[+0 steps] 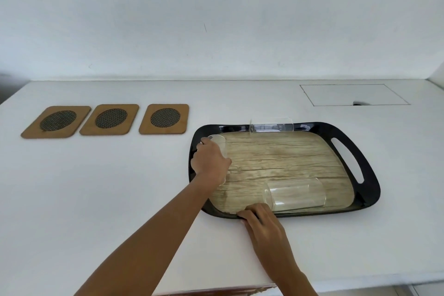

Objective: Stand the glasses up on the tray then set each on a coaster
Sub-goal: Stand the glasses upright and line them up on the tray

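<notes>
Glass [219, 146] gripped by left hand [210, 161] on tray [370, 175].

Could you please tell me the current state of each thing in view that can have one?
Left hand: wrapped around the left glass.
Left glass: on the tray, held.
Far glass: lying on its side on the tray's far rim.
Near glass: lying on its side, untouched.
Right hand: fingers on the tray's near rim.
Tray: flat on the table.
Three coasters: empty.
</notes>
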Available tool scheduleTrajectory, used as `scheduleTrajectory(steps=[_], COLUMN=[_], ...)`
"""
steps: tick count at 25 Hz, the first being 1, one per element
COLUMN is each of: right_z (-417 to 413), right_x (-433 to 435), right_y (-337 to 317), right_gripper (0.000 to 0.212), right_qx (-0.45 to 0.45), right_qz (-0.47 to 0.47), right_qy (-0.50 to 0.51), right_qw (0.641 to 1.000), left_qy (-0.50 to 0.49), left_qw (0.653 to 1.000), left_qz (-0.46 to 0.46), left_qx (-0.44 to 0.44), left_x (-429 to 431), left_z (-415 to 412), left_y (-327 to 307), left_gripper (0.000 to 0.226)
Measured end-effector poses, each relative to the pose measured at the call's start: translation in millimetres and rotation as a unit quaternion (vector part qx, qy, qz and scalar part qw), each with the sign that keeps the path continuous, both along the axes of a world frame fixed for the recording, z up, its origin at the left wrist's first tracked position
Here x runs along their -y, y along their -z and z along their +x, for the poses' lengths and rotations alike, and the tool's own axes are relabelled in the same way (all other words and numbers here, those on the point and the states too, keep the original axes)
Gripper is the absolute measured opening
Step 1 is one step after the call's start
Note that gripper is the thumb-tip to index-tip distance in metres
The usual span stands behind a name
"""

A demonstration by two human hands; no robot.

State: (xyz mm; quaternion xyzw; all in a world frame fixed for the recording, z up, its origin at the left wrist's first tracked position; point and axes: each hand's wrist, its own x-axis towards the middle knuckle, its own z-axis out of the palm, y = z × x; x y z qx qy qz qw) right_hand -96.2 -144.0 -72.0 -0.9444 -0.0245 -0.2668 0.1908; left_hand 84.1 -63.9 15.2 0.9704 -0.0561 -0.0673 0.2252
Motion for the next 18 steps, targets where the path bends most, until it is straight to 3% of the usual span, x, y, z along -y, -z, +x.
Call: scheduleTrajectory(steps=[5, 11, 18], right_z=[0, 0, -1], right_x=[-1, -1, 0], right_y=[-2, -2, 2], right_gripper=[0.01, 0.011, 0.027], right_qx=[0.001, 0.001, -0.017], right_qz=[-0.005, -0.009, -0.014], right_qy=[0.004, 0.006, 0.011], right_qw=[1.0, 1.0, 1.0], left_qy=[0.049, 0.096, 0.095], left_qw=[0.995, 0.96, 0.916], left_qz=[-0.084, -0.245, -0.35], left_qx=[-0.031, 0.095, 0.174], left_x=[-6, -12, -14], left_z=[6, 3, -6], left_y=[-2, -2, 19], left_gripper=[0.094, 0.071, 0.074])
